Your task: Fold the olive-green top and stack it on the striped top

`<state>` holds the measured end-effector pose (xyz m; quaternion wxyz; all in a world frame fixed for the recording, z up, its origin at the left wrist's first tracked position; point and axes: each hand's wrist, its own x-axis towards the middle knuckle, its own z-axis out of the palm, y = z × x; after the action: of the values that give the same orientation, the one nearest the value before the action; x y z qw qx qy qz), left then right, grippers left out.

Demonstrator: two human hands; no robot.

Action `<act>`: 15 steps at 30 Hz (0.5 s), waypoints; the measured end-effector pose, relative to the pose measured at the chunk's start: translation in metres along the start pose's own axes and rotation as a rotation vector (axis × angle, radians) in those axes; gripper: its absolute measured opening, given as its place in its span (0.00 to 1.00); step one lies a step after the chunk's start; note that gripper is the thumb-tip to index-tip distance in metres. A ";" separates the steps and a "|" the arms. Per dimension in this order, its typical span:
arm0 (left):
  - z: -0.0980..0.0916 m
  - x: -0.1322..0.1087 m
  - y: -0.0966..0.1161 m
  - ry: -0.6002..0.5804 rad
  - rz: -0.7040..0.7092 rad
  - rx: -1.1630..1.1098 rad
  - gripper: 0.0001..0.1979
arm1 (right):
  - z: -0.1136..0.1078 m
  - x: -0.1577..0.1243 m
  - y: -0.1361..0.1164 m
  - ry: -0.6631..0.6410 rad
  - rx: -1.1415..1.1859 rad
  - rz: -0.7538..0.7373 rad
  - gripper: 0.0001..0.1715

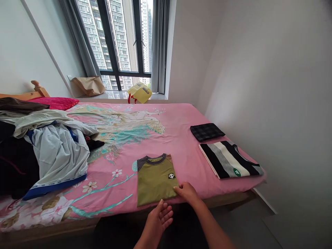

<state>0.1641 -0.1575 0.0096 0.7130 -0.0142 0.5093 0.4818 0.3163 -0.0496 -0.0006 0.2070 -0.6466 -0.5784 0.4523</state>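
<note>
A folded olive-green T-shirt [155,181] with grey shoulders and a small panda print lies flat near the front edge of the bed. My right hand [188,193] pinches its lower right corner, thumb on top and fingers underneath. Just in front of the shirt's bottom edge, my left hand [159,218] is held in the air, palm turned to the right and fingers loosely apart, with nothing in it. To the right lies a folded black, white and grey striped top [227,159] with a round green patch. Behind that is a folded dark checked garment [206,131].
A heap of loose clothes [61,147] covers the left side of the pink flowered bed sheet [178,119]. A red pillow [55,102] is by the wooden headboard [38,89]. On the window sill stand a brown paper bag [89,85] and a yellow bag [140,92].
</note>
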 end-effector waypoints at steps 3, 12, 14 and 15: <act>-0.002 -0.002 -0.001 -0.039 0.035 -0.080 0.17 | 0.004 -0.016 -0.004 -0.112 0.155 0.025 0.17; -0.009 -0.021 0.002 0.083 0.313 -0.255 0.12 | 0.024 -0.099 0.011 -0.633 0.934 -0.063 0.23; -0.007 -0.037 0.005 0.098 0.301 -0.198 0.15 | 0.035 -0.100 0.011 -0.664 1.055 -0.015 0.24; -0.008 -0.046 0.007 0.093 0.278 -0.174 0.18 | 0.042 -0.099 0.007 -0.657 1.084 -0.004 0.24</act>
<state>0.1529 -0.1886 0.0428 0.6114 -0.0277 0.4949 0.6168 0.2932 -0.1545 0.0061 0.3177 -0.2764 -0.3015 0.8554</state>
